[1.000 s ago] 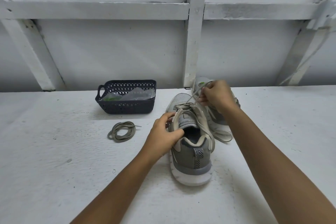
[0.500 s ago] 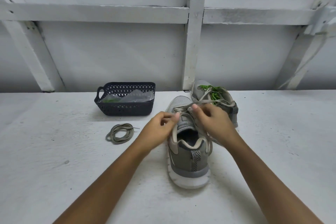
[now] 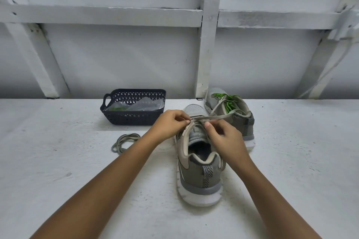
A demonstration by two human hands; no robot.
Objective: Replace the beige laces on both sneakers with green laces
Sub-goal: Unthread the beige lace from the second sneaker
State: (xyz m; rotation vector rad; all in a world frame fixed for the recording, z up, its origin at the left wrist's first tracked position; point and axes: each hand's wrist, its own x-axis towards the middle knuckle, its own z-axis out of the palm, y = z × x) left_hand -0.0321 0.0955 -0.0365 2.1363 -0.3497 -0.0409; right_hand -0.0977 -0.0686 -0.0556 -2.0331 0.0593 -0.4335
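Observation:
A grey sneaker [image 3: 201, 172] stands heel toward me at the centre, with a beige lace [image 3: 215, 117] still threaded near its top. My left hand [image 3: 171, 122] pinches that lace at the upper eyelets on the left side. My right hand [image 3: 225, 137] pinches the lace on the right side, over the tongue. One end of the beige lace stretches right across the second sneaker [image 3: 239, 116], which stands behind and carries green laces [image 3: 227, 102]. A loose beige lace [image 3: 124, 141] lies coiled on the table to the left.
A dark perforated basket [image 3: 134, 117] holding a clear plastic bag with something green stands at the back left. The white table [image 3: 58, 161] ends at a white framed wall [image 3: 207, 44] just behind the shoes.
My right hand came back from the far sneaker to the near one's eyelets. My left hand moved from the collar up to the lace. The lace now stretches toward the right.

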